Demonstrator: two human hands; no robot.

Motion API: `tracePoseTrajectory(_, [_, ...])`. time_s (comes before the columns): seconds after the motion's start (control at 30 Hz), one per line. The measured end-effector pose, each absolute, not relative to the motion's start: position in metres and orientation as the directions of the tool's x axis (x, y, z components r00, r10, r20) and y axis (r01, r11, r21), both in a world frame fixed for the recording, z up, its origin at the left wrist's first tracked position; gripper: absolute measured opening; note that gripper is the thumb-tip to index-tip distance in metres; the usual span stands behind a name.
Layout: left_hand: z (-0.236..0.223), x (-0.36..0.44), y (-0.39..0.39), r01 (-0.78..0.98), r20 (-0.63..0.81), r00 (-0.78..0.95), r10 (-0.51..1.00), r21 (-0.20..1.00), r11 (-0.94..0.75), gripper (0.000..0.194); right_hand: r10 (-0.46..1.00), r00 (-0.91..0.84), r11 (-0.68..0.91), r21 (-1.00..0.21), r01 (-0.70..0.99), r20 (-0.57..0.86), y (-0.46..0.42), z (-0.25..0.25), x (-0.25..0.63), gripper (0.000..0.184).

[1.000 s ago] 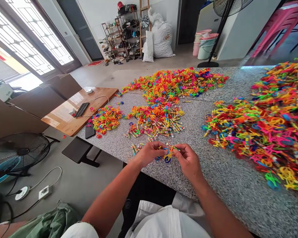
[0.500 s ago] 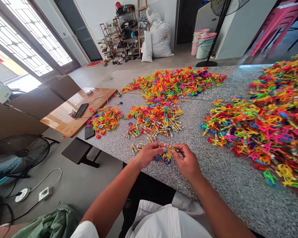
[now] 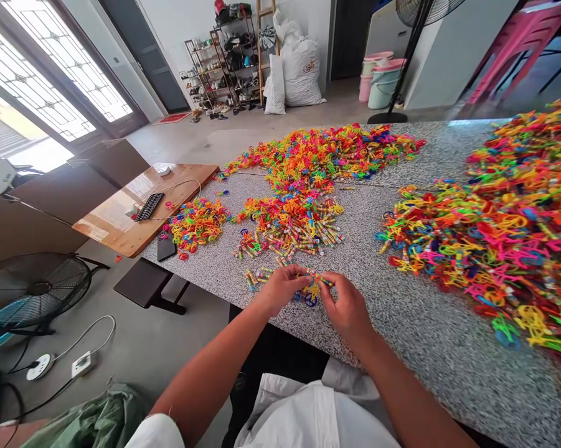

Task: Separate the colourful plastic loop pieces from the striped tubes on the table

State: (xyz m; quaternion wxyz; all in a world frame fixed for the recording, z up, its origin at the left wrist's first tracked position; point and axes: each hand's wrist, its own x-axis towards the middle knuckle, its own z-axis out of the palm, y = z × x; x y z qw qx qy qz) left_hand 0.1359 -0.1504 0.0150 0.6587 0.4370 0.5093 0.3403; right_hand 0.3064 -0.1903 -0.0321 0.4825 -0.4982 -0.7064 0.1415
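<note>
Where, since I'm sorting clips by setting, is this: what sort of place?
Probably a household room doubling as a workroom: heaps of small colourful pieces lie on a speckled table, and a loaded shoe rack stands beyond.

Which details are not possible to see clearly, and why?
Head view: part of the yellow piece, covered by the left hand.
Head view: rest of the right pile, cut by right edge.
Head view: print on the white sack, too small to read.
Head view: tall fan, cut by the top edge.
</note>
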Motion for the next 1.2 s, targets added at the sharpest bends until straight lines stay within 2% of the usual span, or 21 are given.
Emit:
tracePoseTrajectory(0.13, [0.017,0.132,-0.146,0.035,-0.475,0.301,0.827,0.872,0.488,0.044,0.867,-0.052,0.440,-0.712,0.547,0.496,-0.190,-0.033,0.309,0.014])
tracePoseTrajectory(0.3, [0.016,0.135,-0.148,-0.037,-0.430,0.304,0.850,0.886,0.461,0.045,0.931,0.034,0.308,-0.833,0.459,0.363,-0.189,-0.034,0.311,0.017])
tracePoseTrajectory(0.43, [0.014,0.133,-0.151,-0.081,-0.452,0.370,0.811,0.854,0.513,0.045,0.975,0.049,0.190,-0.927,0.323,0.217,-0.187,-0.033,0.315,0.022])
tracePoseTrajectory(0.53, [0.011,0.127,-0.151,-0.156,-0.454,0.475,0.754,0.800,0.580,0.044,0.995,-0.024,0.098,-0.983,0.158,0.095,-0.184,-0.032,0.319,0.026])
tracePoseTrajectory(0.6, [0.008,0.122,-0.150,-0.189,-0.457,0.460,0.761,0.788,0.586,0.044,0.997,-0.068,0.045,-0.992,0.119,0.037,-0.180,-0.035,0.324,0.027])
tracePoseTrajectory(0.63, [0.007,0.120,-0.150,-0.196,-0.467,0.432,0.772,0.787,0.586,0.043,0.998,-0.052,0.033,-0.985,0.169,0.025,-0.177,-0.037,0.328,0.027])
tracePoseTrajectory(0.7, [0.005,0.118,-0.149,-0.196,-0.499,0.372,0.783,0.782,0.592,0.043,0.997,0.029,0.059,-0.921,0.385,0.076,-0.171,-0.041,0.334,0.024])
tracePoseTrajectory(0.77, [0.004,0.117,-0.149,-0.191,-0.523,0.341,0.782,0.775,0.602,0.043,0.973,0.071,0.138,-0.801,0.582,0.219,-0.167,-0.042,0.339,0.022])
tracePoseTrajectory(0.83, [0.005,0.117,-0.149,-0.183,-0.524,0.337,0.782,0.779,0.600,0.042,0.939,0.011,0.261,-0.733,0.628,0.344,-0.165,-0.037,0.339,0.023])
tracePoseTrajectory(0.9, [0.007,0.118,-0.150,-0.182,-0.501,0.368,0.783,0.787,0.589,0.042,0.921,-0.098,0.368,-0.757,0.540,0.378,-0.167,-0.028,0.335,0.025])
tracePoseTrajectory(0.97, [0.008,0.119,-0.150,-0.182,-0.471,0.408,0.782,0.798,0.575,0.043,0.927,-0.212,0.371,-0.837,0.402,0.309,-0.171,-0.021,0.328,0.026])
tracePoseTrajectory(1.1, [0.009,0.118,-0.152,-0.151,-0.424,0.435,0.794,0.835,0.529,0.044,0.951,-0.304,0.118,-0.973,0.198,0.053,-0.175,-0.018,0.318,0.027])
tracePoseTrajectory(1.2, [0.011,0.117,-0.153,-0.101,-0.414,0.460,0.786,0.855,0.509,0.043,0.957,-0.290,0.053,-0.990,0.127,0.015,-0.176,-0.023,0.318,0.027])
